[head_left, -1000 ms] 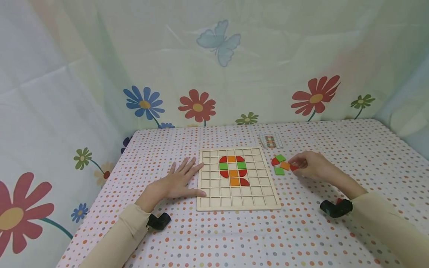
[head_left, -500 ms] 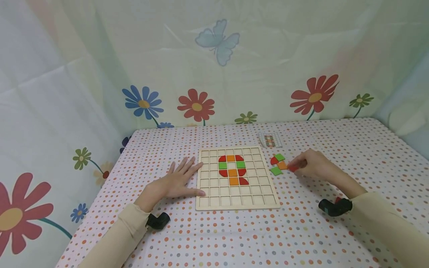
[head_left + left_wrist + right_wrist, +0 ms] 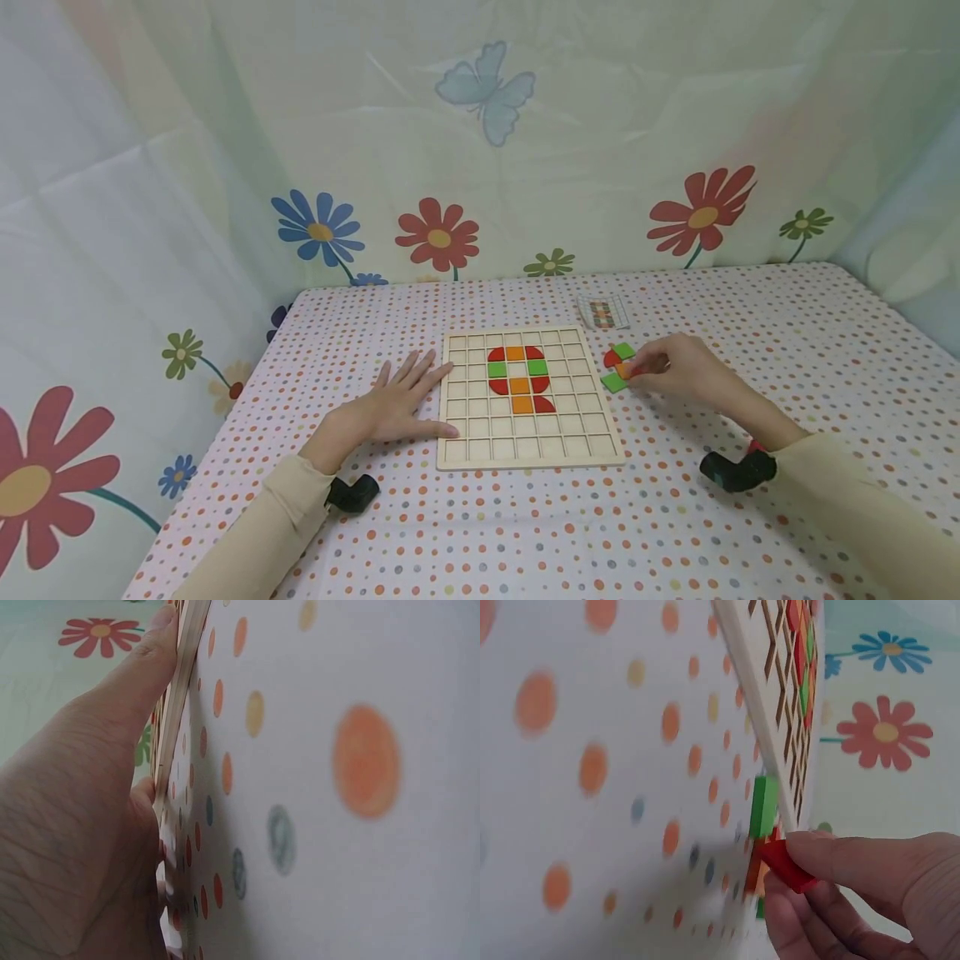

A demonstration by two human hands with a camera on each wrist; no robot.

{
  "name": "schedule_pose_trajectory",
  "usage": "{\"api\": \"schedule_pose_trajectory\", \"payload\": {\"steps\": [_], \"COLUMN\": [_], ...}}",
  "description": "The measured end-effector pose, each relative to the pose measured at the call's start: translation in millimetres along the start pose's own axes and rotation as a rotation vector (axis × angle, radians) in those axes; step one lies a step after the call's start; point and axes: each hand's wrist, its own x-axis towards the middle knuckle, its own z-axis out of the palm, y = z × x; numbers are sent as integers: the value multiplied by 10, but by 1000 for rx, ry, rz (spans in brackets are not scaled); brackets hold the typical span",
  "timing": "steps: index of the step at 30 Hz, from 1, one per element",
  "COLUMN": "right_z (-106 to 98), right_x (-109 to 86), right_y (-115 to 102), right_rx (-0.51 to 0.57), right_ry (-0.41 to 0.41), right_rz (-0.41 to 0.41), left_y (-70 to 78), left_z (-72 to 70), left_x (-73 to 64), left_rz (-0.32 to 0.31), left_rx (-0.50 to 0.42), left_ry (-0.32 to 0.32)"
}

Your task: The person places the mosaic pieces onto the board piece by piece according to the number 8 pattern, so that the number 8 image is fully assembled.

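My left hand (image 3: pixel 397 406) lies with spread, straight fingers at the left edge of a wooden grid board (image 3: pixel 465 454); its thumb and fingertips touch the frame. My right hand (image 3: pixel 682 367) pinches a red quarter-round tile (image 3: pixel 789 866) between thumb and fingers, just above the loose tiles right of the board. Among these are an orange square tile (image 3: pixel 623 369), partly covered by the hand, a green tile (image 3: pixel 614 382) in front, another green tile (image 3: pixel 623 351) behind and a red tile (image 3: pixel 611 359). On the board, red, orange and green tiles form a ring with a short tail below.
A small pattern card (image 3: pixel 603 313) with a coloured grid lies behind the loose tiles. The table wears a dotted cloth (image 3: pixel 480 533), and a flowered curtain (image 3: pixel 585 167) hangs behind. A black wrist camera mount (image 3: pixel 352 495) sits at the left cuff, another mount (image 3: pixel 738 472) at the right.
My right hand has moved a little left with the red tile, now over the orange one. The front green tile has turned slightly and shifted left. My left hand stays at the board.
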Motion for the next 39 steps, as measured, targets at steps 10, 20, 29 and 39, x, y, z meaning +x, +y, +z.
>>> {"api": "schedule_pose_trajectory", "payload": {"steps": [10, 20, 29, 39], "right_z": [179, 498, 760, 857], "right_x": [99, 321, 474, 535], "right_y": [-407, -713, -909, -1015], "right_rx": [73, 145, 159, 113], "right_ry": [-39, -111, -149, -211], "right_rz": [-166, -334, -381, -403], "left_y": [-41, -61, -21, -41], "left_z": [19, 32, 12, 13], "left_x": [22, 21, 36, 38], "left_rz": [-6, -5, -20, -14], "left_rx": [14, 4, 38, 26], "left_ry": [-9, -10, -16, -22]}}
